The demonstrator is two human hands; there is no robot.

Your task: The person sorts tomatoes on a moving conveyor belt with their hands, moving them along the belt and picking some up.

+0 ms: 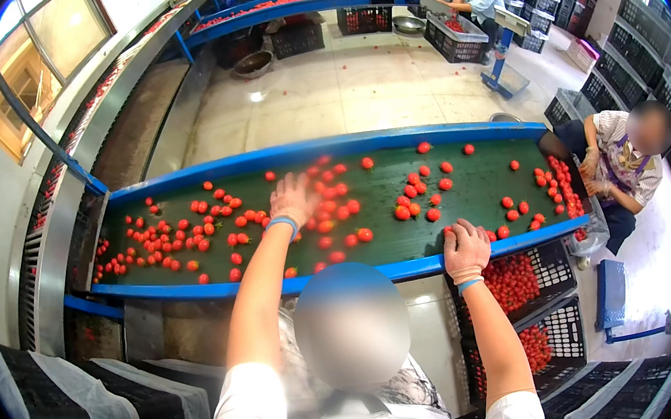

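Small red tomatoes (159, 239) lie scattered over a green conveyor belt (384, 198) with blue metal side rails, thickest at its left end. My left hand (293, 199), in a pale knit glove with a blue band at the wrist, reaches over the belt with fingers spread, just left of a bunch of blurred tomatoes (328, 207). My right hand (467, 247), gloved alike, rests on the near blue rail (380, 273); a tomato shows beside its fingertips. Its palm is hidden, so I cannot tell if it holds anything.
Black crates of tomatoes (511, 282) stand below the belt at right. A seated person (624, 158) is at the belt's right end. A roller conveyor (58, 253) runs along the left. Lined crates (141, 411) stand near me. Two other people work farther back, by a second belt (300, 10).
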